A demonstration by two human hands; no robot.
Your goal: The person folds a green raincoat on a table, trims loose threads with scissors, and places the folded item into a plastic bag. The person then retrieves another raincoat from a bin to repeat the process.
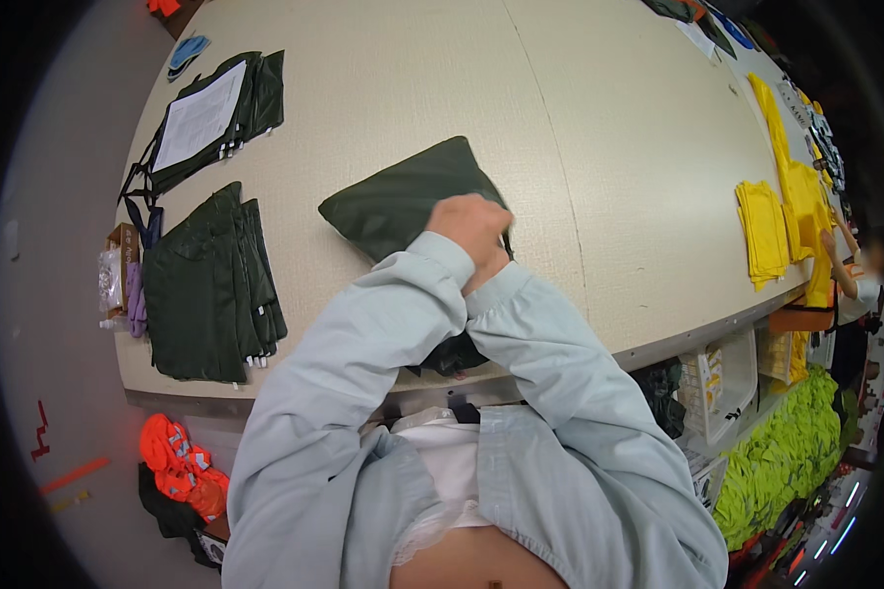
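Observation:
A folded dark green garment [403, 196] of smooth, slightly shiny cloth lies in front of me on the table, one corner pointing away. My left hand [469, 225] reaches across to its right edge, fingers curled in on the cloth there. Just below and partly behind it is my right hand [487, 270], with the wrists close together and its fingers mostly hidden. A dark strap or edge shows beside the knuckles. More dark cloth [454, 355] shows between my forearms at the table's near edge.
To the left lie a stack of folded dark green garments [194, 294] and another pile under a white paper sheet [201, 116]. Yellow garments [762, 234] lie on the right, near another person [859, 280]. Plastic bins [719, 388] and lime-green clothing [791, 461] are below the table's right edge.

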